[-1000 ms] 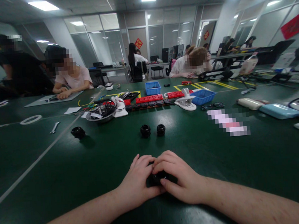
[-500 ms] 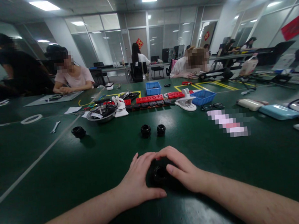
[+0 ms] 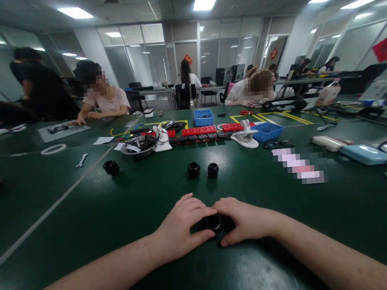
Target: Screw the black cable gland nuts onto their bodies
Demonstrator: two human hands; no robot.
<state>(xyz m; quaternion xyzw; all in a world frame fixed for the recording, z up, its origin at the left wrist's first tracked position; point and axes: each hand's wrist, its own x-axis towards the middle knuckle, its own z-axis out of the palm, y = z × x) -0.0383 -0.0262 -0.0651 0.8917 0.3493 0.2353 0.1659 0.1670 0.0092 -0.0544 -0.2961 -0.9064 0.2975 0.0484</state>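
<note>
A black cable gland [image 3: 214,223] stands on the green table between my hands, its round opening facing up. My left hand [image 3: 186,221] comes from the left, with its index finger at the gland's far side and its thumb at the near side. My right hand [image 3: 241,219] curls around the right side, fingertips at the back and thumb low in front. Both hands are closed around the gland, which they partly cover. Beyond them stand two more black cable glands, a larger one [image 3: 193,170] and a smaller one [image 3: 213,170].
Another black gland [image 3: 111,168] and a wrench [image 3: 82,160] lie left. Further back are a metal bowl [image 3: 138,151] of cables, a red power strip [image 3: 199,130], a white clamp stand [image 3: 246,136] and blue bins [image 3: 268,131]. Several people sit or stand around the room.
My fingers have closed in on the gland from a looser cupped pose. The right thumb has dropped from above the opening to the near side. The view has shifted slightly.
</note>
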